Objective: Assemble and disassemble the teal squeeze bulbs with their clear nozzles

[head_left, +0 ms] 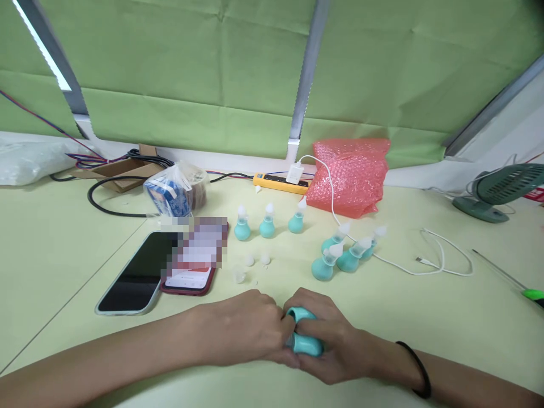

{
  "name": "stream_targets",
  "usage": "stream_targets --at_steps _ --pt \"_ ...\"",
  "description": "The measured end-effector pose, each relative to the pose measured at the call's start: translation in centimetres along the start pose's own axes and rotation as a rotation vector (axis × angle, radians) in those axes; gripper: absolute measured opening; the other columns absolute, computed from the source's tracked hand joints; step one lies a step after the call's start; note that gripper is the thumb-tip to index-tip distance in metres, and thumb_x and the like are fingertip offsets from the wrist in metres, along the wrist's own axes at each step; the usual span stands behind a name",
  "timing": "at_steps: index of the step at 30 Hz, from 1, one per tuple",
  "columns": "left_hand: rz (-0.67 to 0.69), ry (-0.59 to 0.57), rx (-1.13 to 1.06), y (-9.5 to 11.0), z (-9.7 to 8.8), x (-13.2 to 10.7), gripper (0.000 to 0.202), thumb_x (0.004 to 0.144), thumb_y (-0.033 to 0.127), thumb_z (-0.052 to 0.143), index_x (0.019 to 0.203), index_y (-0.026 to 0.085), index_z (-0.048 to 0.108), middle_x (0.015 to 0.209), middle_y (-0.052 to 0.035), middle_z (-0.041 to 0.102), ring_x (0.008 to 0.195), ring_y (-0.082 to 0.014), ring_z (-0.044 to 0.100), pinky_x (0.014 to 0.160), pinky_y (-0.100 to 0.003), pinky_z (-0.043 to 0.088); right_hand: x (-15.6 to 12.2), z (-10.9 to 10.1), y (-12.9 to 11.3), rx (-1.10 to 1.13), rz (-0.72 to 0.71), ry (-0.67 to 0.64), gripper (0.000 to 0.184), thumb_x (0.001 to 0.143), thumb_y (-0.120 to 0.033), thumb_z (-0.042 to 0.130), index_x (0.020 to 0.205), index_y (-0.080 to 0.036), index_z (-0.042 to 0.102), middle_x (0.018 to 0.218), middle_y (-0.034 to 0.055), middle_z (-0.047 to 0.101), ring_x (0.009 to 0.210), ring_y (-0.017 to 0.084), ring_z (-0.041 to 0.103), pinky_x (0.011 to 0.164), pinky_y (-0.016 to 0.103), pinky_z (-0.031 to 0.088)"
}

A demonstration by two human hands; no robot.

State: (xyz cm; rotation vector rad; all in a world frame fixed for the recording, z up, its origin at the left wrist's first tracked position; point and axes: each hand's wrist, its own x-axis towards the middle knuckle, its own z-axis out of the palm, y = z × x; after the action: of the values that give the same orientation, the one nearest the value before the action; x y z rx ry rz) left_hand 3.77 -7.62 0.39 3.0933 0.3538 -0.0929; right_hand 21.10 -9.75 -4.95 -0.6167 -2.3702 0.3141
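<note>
At the near side of the table [425, 311], the right hand [335, 337] grips a teal bulb [308, 344] — fingers wrapped about it. The left hand [255, 328], curled, meets its left side (what it pinches, I cannot tell). Beyond stand three white-tipped bulbs [267, 228] — a similar cluster [323, 269] to their right.

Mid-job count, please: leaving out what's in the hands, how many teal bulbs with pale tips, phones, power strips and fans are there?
Teal bulbs with pale tips: 7
Phones: 2
Power strip: 1
Fan: 1
Total: 11
</note>
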Motion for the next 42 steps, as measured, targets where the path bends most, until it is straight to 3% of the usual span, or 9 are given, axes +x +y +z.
stream_targets --at_steps 5,14,20,22,26,28,31,35,42 --pt "0.034 -0.036 -0.175 0.3 -1.3 -0.6 0.025 0.079 0.037 0.051 0.069 0.014 0.056 0.047 0.0005 0.053 0.036 -0.0121 0.044 0.032 -0.024 0.025 -0.3 -0.5 -0.5 0.057 -0.111 -0.093 0.020 0.077 -0.035 0.050 0.069 -0.019 0.042 0.074 0.0035 0.049 0.067 0.013 0.045 0.063 0.027 0.040" --pt "-0.006 -0.105 -0.524 -0.7 -1.9 -0.8 0.018 0.078 0.025 0.055 0.063 0.015 0.053 0.043 0.0052 0.038 0.036 -0.0070 0.030 0.031 -0.017 0.020 0.3 -0.5 -0.7 0.100 -0.144 -0.088 0.027 0.080 -0.041 0.047 0.068 -0.017 0.044 0.071 0.0025 0.048 0.067 0.012 0.046 0.062 0.025 0.039" --pt "0.085 -0.158 -0.728 -0.5 -3.8 -1.6 0.011 0.077 0.019 0.056 0.067 0.015 0.054 0.050 0.0052 0.048 0.046 -0.0064 0.044 0.042 -0.014 0.032 0.1 -1.2 -0.7 -0.053 -0.241 -0.210 0.019 0.080 -0.033 0.049 0.073 -0.016 0.052 0.081 0.0055 0.052 0.070 0.015 0.045 0.064 0.029 0.039" --pt "-0.003 -0.111 -0.674 -0.5 -4.6 -2.2 0.010 0.078 0.026 0.055 0.074 0.016 0.056 0.053 0.0046 0.050 0.048 -0.0073 0.046 0.042 -0.015 0.032 0.1 -1.3 -0.4 -0.023 -0.195 -0.155 0.022 0.078 -0.038 0.051 0.077 -0.016 0.052 0.084 0.0067 0.051 0.073 0.015 0.045 0.064 0.030 0.039" --pt "-0.363 0.137 -0.392 -2.3 -5.5 -3.6 0.018 0.080 0.035 0.051 0.081 0.018 0.057 0.069 0.0014 0.057 0.061 -0.0113 0.053 0.053 -0.017 0.035 0.4 -1.3 0.3 0.098 0.037 -0.106 0.021 0.077 -0.037 0.053 0.087 -0.018 0.051 0.100 0.0092 0.043 0.085 0.017 0.045 0.071 0.029 0.041" --pt "-0.543 0.208 -0.246 -4.0 -5.2 -4.2 0.020 0.081 0.036 0.048 0.084 0.019 0.057 0.074 -0.0001 0.057 0.061 -0.0124 0.053 0.053 -0.019 0.035 0.6 -1.2 0.6 0.145 0.175 -0.115 0.018 0.079 -0.032 0.050 0.091 -0.019 0.050 0.107 0.0102 0.038 0.092 0.018 0.043 0.076 0.029 0.041" --pt "-0.709 0.093 -0.057 -6.5 -3.8 -4.6 0.021 0.080 0.033 0.046 0.075 0.015 0.056 0.070 -0.0041 0.055 0.063 -0.0162 0.053 0.053 -0.022 0.034 0.5 -0.7 1.0 0.189 0.305 -0.076 0.013 0.081 -0.029 0.047 0.091 -0.020 0.048 0.106 0.0093 0.035 0.100 0.020 0.039 0.082 0.031 0.039" --pt "-0.632 -0.043 0.061 -8.3 -0.8 -4.0 0.011 0.078 0.022 0.048 0.076 0.015 0.055 0.074 -0.0059 0.055 0.074 -0.0196 0.054 0.060 -0.025 0.037 0.3 0.1 1.5 0.186 0.366 -0.017 0.013 0.080 -0.029 0.047 0.091 -0.021 0.046 0.104 0.0082 0.032 0.103 0.021 0.036 0.085 0.034 0.036" --pt "-0.617 -0.073 0.073 -9.4 1.7 -3.4 0.008 0.070 0.010 0.050 0.074 0.013 0.056 0.076 -0.0077 0.056 0.077 -0.0214 0.055 0.064 -0.027 0.040 0.6 0.3 1.3 0.182 0.423 -0.084 0.012 0.080 -0.025 0.047 0.092 -0.021 0.048 0.105 0.0077 0.032 0.106 0.020 0.033 0.087 0.032 0.036"
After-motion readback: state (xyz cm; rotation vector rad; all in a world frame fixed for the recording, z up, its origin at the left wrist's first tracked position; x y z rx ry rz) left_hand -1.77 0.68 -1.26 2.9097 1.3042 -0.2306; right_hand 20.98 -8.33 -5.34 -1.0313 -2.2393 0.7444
